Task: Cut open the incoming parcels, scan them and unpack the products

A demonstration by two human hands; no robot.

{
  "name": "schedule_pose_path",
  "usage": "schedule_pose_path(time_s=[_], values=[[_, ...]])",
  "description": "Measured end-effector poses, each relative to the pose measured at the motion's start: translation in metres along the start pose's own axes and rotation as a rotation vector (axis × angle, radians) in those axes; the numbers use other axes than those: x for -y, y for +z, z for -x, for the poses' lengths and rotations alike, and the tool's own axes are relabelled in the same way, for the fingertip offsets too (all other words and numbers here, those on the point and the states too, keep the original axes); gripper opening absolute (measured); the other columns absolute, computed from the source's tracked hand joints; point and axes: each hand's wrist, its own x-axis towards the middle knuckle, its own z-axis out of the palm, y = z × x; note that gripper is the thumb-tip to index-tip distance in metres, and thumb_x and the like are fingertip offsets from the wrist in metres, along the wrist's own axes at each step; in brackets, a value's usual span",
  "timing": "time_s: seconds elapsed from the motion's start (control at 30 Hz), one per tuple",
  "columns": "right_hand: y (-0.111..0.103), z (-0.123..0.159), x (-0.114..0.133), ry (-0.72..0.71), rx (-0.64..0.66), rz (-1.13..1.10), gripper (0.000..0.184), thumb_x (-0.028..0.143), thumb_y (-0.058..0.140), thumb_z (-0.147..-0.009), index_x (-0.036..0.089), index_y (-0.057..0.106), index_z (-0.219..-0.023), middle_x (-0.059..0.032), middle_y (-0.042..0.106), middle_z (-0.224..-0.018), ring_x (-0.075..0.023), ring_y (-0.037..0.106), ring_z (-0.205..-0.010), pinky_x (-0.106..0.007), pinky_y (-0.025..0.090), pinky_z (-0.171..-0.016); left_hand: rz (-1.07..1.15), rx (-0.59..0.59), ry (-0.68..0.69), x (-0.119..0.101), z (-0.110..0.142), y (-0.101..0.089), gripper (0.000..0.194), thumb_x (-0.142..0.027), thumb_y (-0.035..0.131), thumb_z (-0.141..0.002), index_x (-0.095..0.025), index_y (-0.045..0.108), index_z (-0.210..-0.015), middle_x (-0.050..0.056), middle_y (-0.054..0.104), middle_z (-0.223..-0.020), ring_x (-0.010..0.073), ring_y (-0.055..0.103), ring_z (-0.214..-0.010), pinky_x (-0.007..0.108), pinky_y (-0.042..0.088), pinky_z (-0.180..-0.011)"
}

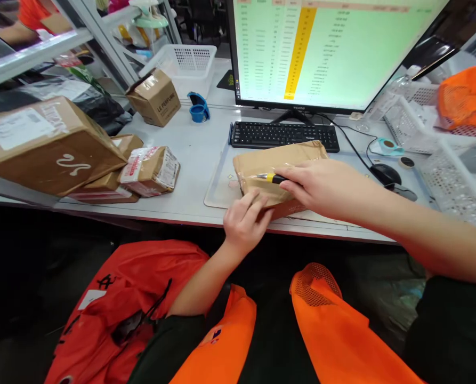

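Note:
A brown cardboard box (280, 156) lies on a pale mat at the desk's front edge, with shiny clear tape across it. My right hand (307, 181) is closed around a yellow and black utility knife (275, 178), its blade pointing left over the box's top. At the box's near left corner, my left hand (246, 223) rests with bent fingers pressed on the cardboard, steadying it from the front. Part of the box is hidden beneath both hands.
Behind the box stand a black keyboard (277, 134) and a monitor (325, 53). Several parcels, including a taped small box (150, 172), sit left. A blue-lidded container (199, 109) and white basket (198, 66) are farther back. A mouse (385, 174) lies right, beside white baskets (453, 181).

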Motion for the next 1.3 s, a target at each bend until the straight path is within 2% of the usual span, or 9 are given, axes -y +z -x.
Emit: schedule_pose_path(time_s=[0.07, 0.33, 0.43, 0.63, 0.87, 1.0, 1.13, 1.23, 1.3], values=[[0.003, -0.008, 0.006, 0.008, 0.058, 0.046, 0.033, 0.042, 0.055, -0.106, 0.021, 0.076, -0.122, -0.0096, 0.078, -0.095, -0.0276, 0.070, -0.082, -0.037, 0.050, -0.074, 0.050, 0.003, -0.002, -0.010, 0.001, 0.007, 0.034, -0.025, 0.079, -0.094, -0.023, 0.068, -0.125, 0.013, 0.076, -0.122, 0.0261, 0.077, -0.104, 0.036, 0.064, -0.088], [-0.014, -0.037, 0.016, 0.026, 0.382, 0.223, 0.042, 0.038, 0.042, -0.112, 0.016, 0.077, -0.114, -0.0116, 0.077, -0.095, -0.0243, 0.069, -0.082, -0.034, 0.043, -0.072, 0.117, -0.009, -0.015, 0.004, -0.001, 0.013, 0.024, -0.025, 0.076, -0.095, -0.022, 0.069, -0.118, 0.009, 0.075, -0.121, 0.0229, 0.078, -0.103, 0.032, 0.064, -0.090], [-0.017, -0.043, 0.017, -0.010, 0.394, 0.226, 0.040, 0.038, 0.042, -0.112, 0.017, 0.076, -0.118, -0.0105, 0.077, -0.096, -0.0233, 0.068, -0.081, -0.034, 0.041, -0.070, 0.152, -0.008, -0.024, 0.001, -0.001, 0.014, 0.026, -0.021, 0.078, -0.094, -0.021, 0.069, -0.118, 0.010, 0.074, -0.122, 0.0223, 0.077, -0.103, 0.031, 0.064, -0.091], [-0.014, -0.042, 0.026, -0.007, 0.403, 0.298, 0.037, 0.036, 0.047, -0.110, 0.016, 0.077, -0.103, -0.0108, 0.074, -0.087, -0.0228, 0.066, -0.075, -0.034, 0.039, -0.068, 0.181, -0.008, -0.031, 0.003, -0.001, 0.013, 0.029, -0.020, 0.075, -0.094, -0.023, 0.069, -0.123, 0.009, 0.074, -0.123, 0.0223, 0.076, -0.107, 0.032, 0.063, -0.094], [-0.019, -0.006, 0.011, 0.165, 0.325, 0.351, 0.040, 0.038, 0.044, -0.109, 0.014, 0.075, -0.118, -0.0141, 0.076, -0.093, -0.0270, 0.069, -0.080, -0.036, 0.045, -0.073, 0.142, -0.012, -0.014, 0.005, -0.003, 0.013, 0.030, -0.027, 0.083, -0.092, -0.021, 0.067, -0.117, 0.011, 0.073, -0.118, 0.0226, 0.077, -0.104, 0.031, 0.064, -0.087], [-0.035, 0.042, -0.028, 0.383, 0.249, 0.415, 0.044, 0.041, 0.041, -0.109, 0.016, 0.074, -0.122, -0.0150, 0.075, -0.091, -0.0277, 0.068, -0.078, -0.040, 0.048, -0.074, 0.138, -0.016, 0.009, 0.004, -0.001, 0.012, 0.032, -0.025, 0.085, -0.089, -0.020, 0.067, -0.115, 0.012, 0.073, -0.118, 0.0225, 0.076, -0.105, 0.031, 0.064, -0.087], [-0.047, 0.112, -0.108, 0.635, 0.176, 0.521, 0.049, 0.052, 0.040, -0.108, 0.020, 0.078, -0.106, -0.0151, 0.070, -0.079, -0.0271, 0.064, -0.068, -0.044, 0.049, -0.070, 0.148, 0.050, 0.024, 0.007, -0.014, -0.008, 0.025, -0.027, 0.079, -0.094, -0.022, 0.070, -0.116, 0.010, 0.075, -0.117, 0.0237, 0.076, -0.104, 0.033, 0.063, -0.086], [-0.022, 0.148, -0.161, 0.844, 0.128, 0.381, 0.051, 0.058, 0.047, -0.105, 0.020, 0.080, -0.110, -0.0179, 0.072, -0.084, -0.0291, 0.066, -0.073, -0.045, 0.051, -0.073, 0.103, 0.310, 0.028, 0.018, -0.061, -0.016, 0.019, -0.033, 0.070, -0.099, -0.026, 0.075, -0.115, 0.006, 0.079, -0.105, 0.0252, 0.075, -0.096, 0.039, 0.060, -0.089], [0.010, 0.152, -0.177, 0.896, 0.154, 0.237, 0.049, 0.053, 0.050, -0.105, 0.018, 0.077, -0.124, -0.0201, 0.076, -0.098, -0.0308, 0.071, -0.086, -0.044, 0.053, -0.081, -0.024, 0.565, 0.018, 0.027, -0.107, -0.006, 0.040, -0.045, 0.071, -0.096, -0.025, 0.072, -0.131, 0.010, 0.078, -0.117, 0.0334, 0.071, -0.109, 0.048, 0.055, -0.099]])
